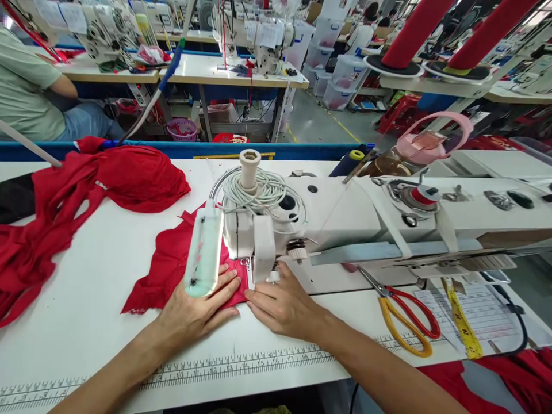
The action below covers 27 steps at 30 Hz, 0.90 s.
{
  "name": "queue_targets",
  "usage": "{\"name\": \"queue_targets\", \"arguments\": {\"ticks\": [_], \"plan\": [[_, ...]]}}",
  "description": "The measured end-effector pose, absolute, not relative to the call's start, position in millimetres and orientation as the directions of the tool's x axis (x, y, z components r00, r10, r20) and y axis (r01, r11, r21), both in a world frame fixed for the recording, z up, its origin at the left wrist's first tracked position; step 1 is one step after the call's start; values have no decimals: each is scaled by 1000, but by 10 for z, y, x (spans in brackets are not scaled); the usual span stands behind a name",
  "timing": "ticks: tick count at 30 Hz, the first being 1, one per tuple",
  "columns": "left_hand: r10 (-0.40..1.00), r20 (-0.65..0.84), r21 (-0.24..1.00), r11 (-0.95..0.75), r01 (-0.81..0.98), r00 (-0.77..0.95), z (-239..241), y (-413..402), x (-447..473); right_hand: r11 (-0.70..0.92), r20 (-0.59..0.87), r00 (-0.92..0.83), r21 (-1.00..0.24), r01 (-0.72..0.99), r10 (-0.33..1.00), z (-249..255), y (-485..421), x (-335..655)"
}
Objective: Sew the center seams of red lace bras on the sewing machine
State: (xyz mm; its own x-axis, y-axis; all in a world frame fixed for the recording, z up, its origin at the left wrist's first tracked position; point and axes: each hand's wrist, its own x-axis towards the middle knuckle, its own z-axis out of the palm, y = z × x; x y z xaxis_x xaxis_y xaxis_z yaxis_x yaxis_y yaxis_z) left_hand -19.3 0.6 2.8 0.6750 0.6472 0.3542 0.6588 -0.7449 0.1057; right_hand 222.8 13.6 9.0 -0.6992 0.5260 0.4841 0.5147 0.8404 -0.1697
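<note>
A piece of red fabric (pixel 166 267) with a lace-like edge lies under the head of a white sewing machine (pixel 345 210). My left hand (pixel 194 307) rests on it, fingers stretched out and lying flat beside the needle area. A lit lamp (pixel 203 253) partly covers that hand's back. On the other side of the presser foot, my right hand (pixel 284 302) has its fingers bent and pressed together at the fabric's edge, its index finger up by the foot. The right thumb is hidden. A small white strip with dark marks (pixel 246 265) shows on the fabric.
Red garments (pixel 138 178) are heaped at the left. Scissors (pixel 407 316), a yellow tape measure (pixel 463 325) and a written sheet (pixel 491 316) lie right. A printed ruler (pixel 233 365) runs along the front edge. Red thread cones (pixel 416 34) stand above; a seated person (pixel 34 92) is at far left.
</note>
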Motion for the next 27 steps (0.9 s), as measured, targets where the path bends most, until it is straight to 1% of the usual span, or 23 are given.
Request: {"name": "queue_targets", "arguments": {"ticks": [4, 9, 14, 16, 18, 21, 24, 27], "plan": [[656, 361, 112, -736, 668, 663, 9, 51, -214, 829, 497, -681, -164, 535, 538, 74, 128, 2230], [693, 316, 169, -713, 680, 648, -63, 122, -232, 817, 492, -678, -132, 561, 546, 12, 174, 2244], [721, 328, 152, -678, 719, 611, -200, 159, -271, 798, 481, -672, -104, 594, 563, 15, 179, 2246], [731, 316, 168, -671, 722, 605, -242, 189, -290, 786, 480, -661, -107, 608, 577, 16, 185, 2238], [727, 315, 183, -677, 713, 610, -257, 229, -308, 774, 481, -646, -121, 621, 593, 10, 195, 2229], [708, 343, 170, -693, 701, 617, -229, 293, -324, 756, 467, -632, -130, 642, 618, -2, 209, 2221], [699, 355, 172, -701, 692, 621, -192, 347, -329, 745, 460, -628, -118, 657, 627, -11, 221, 2221], [704, 346, 183, -699, 692, 620, -198, 392, -324, 746, 485, -625, -89, 660, 612, -33, 239, 2224]]}}
